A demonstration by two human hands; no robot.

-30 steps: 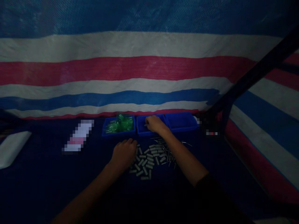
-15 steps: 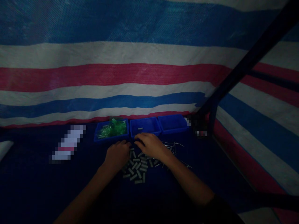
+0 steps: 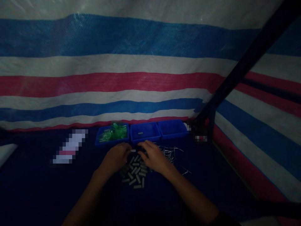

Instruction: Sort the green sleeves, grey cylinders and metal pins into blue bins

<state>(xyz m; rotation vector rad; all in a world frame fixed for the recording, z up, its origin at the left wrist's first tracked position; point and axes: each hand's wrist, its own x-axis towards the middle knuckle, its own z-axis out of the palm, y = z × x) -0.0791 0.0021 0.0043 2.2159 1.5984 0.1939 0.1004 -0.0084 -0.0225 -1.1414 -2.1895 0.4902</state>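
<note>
1. Our landmark is the middle bin [image 3: 150, 129], a blue tray toward the far side of the table; one short grey piece [image 3: 140, 133] lies inside it.
2. In front of the middle bin and to its left, our left hand [image 3: 118, 156] pinches another grey piece [image 3: 133, 150] narrowly; the fingers hide one end.
3. Directly before the middle bin, our right hand [image 3: 153, 157] is palm down, thumb and fingers parted; we cannot make out its underside.
4. The pile of grey pieces [image 3: 136, 171] lies in front of the middle bin, partly covered by our hands.
5. Thin metal rods [image 3: 169, 153], right and front of the middle bin, run partly behind our right hand.
6. The left bin [image 3: 100, 143], beside the middle bin, holds crumpled green plastic [image 3: 116, 131] whose contents are unclear; the right bin [image 3: 172, 128] flanks the other side.
7. Well left of the middle bin, a pale sheet [image 3: 70, 146] is pixelated; farther left, a white object [image 3: 7, 152] is cut off.
8. The dark blue table [image 3: 47, 188] sinks into shadow nearest us. Behind the middle bin hangs a striped tarpaulin [image 3: 122, 83]; to its right, a dark frame bar [image 3: 242, 67] slants out of view.
</note>
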